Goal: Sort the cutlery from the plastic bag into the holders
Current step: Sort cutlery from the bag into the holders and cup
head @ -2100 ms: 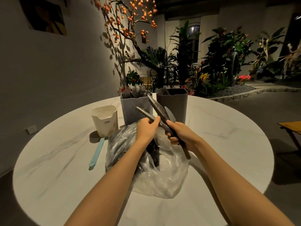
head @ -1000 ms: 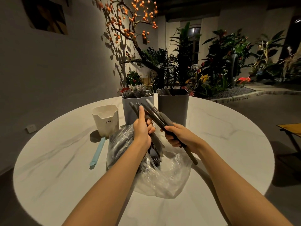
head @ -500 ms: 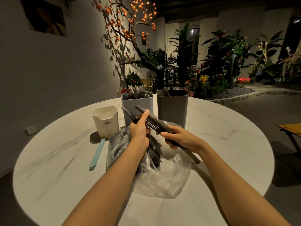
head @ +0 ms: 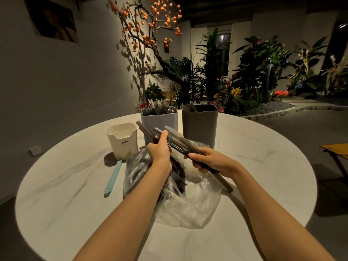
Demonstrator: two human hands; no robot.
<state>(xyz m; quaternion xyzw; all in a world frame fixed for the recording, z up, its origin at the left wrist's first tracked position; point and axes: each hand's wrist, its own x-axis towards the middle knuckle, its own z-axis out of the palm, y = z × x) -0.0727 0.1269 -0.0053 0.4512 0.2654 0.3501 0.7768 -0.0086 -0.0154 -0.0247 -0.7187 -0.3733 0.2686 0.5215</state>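
The left hand grips dark cutlery handles over the plastic bag; the right hand clamps a bundle of knives. Behind the bag on the counter stand the holders — cream holder, grey holder, dark holder. The crossed pieces may snag, and one could slip out.

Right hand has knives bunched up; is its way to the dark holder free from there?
Probably yes. The right hand grips its knives just in front of the dark holder, whose top is open; nothing stands between.
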